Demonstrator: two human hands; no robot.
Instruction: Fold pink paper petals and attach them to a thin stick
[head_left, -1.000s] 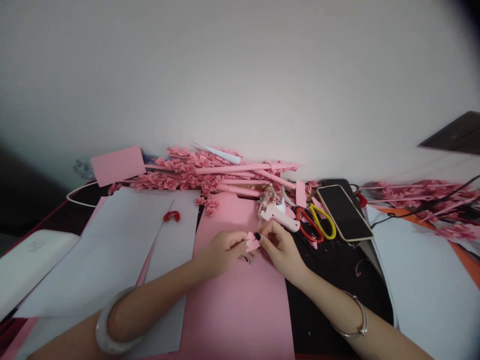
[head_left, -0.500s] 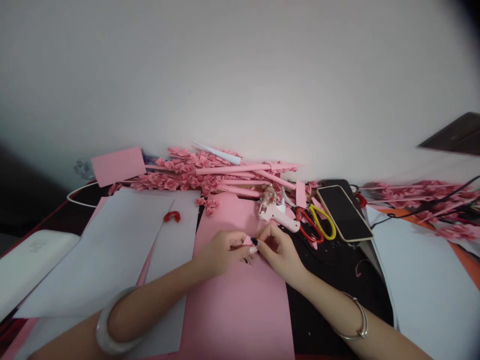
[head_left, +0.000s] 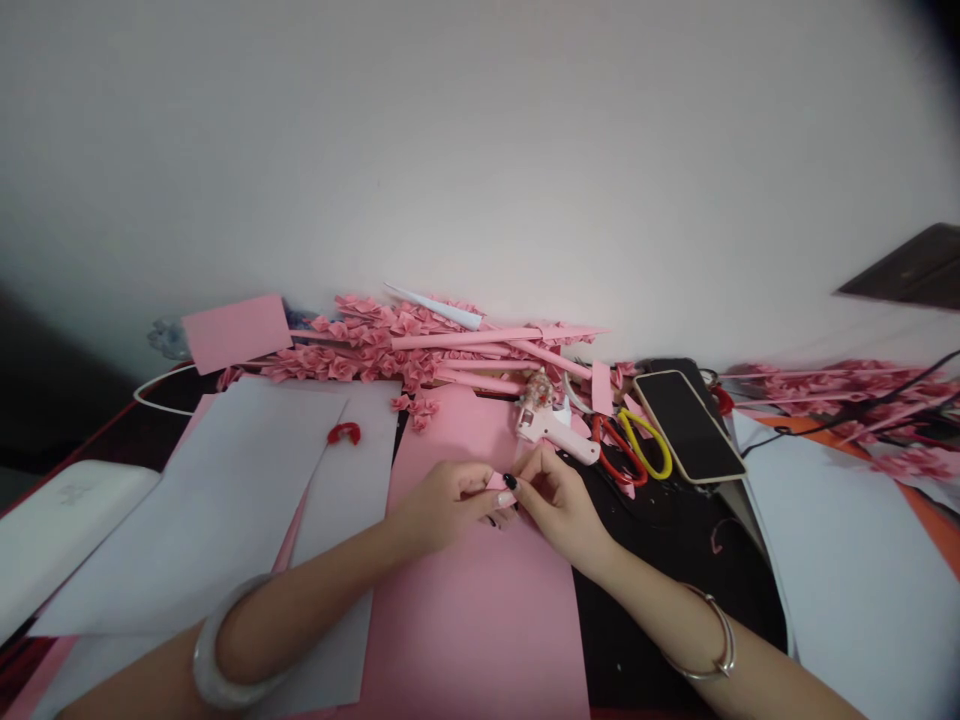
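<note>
My left hand (head_left: 446, 505) and my right hand (head_left: 559, 505) meet over a large pink paper sheet (head_left: 480, 620). Between their fingertips is a small piece of pink paper (head_left: 496, 482), pinched from both sides. The fingers cover most of it, so its exact shape is hidden. Just beyond my right hand lies a pale pink glue gun (head_left: 559, 432). Two pairs of scissors sit to its right, one with red handles (head_left: 619, 450) and one with yellow handles (head_left: 646, 445). A few small pink paper flowers (head_left: 420, 410) rest at the sheet's far edge.
Pink paper flower stems (head_left: 397, 345) are heaped along the wall. A phone (head_left: 690, 425) lies right of the scissors. White sheets (head_left: 202, 500) cover the left side, with a red curved item (head_left: 344, 433) on them and a white device (head_left: 75, 520) beside. More white paper (head_left: 862, 560) is at right.
Almost nothing differs. Both hands hold the same place, with only a slight shift of the fingertips on the small pink paper.
</note>
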